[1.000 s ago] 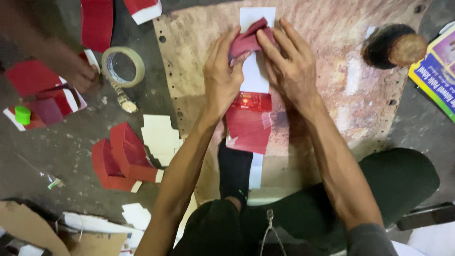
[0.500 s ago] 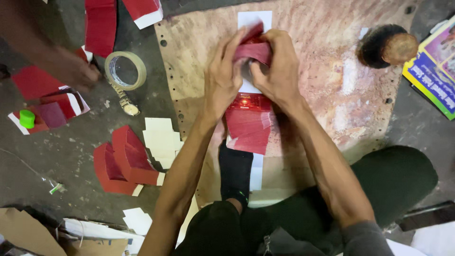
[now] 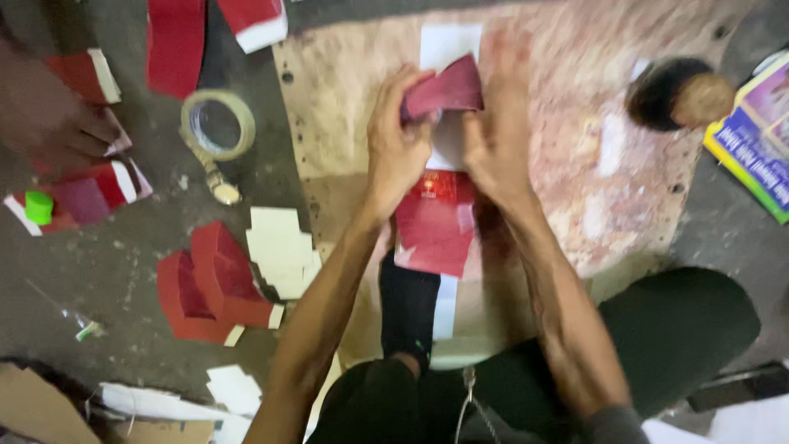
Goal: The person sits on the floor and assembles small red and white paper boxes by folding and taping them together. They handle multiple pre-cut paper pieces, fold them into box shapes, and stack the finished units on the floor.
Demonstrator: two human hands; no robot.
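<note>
Far left: another person's hand (image 3: 62, 136) on red pieces; tape roll (image 3: 218, 123) upper left. Top centre, over the board (image 3: 575, 164): left hand (image 3: 399, 152) and right hand (image 3: 497, 140) both pinch the red paper (image 3: 444, 89), just above a white strip (image 3: 448, 41).

A folded piece of paper (image 3: 444, 89) is being held up between the left hand (image 3: 399, 144) and the right hand (image 3: 497, 140), above a board (image 3: 575, 164) that is lying on the floor (image 3: 123, 271). Under the hands, a flat sheet (image 3: 434, 226) is lying on the board. Left of the board, a tape roll (image 3: 218, 123) is lying on the floor. Nearer the person, a stack of folded boxes (image 3: 214, 284) is resting beside some card pieces (image 3: 279, 247). At the far left, another person's hand (image 3: 57, 131) is resting on more boxes. A book (image 3: 752, 140) is lying at the right edge.
</note>
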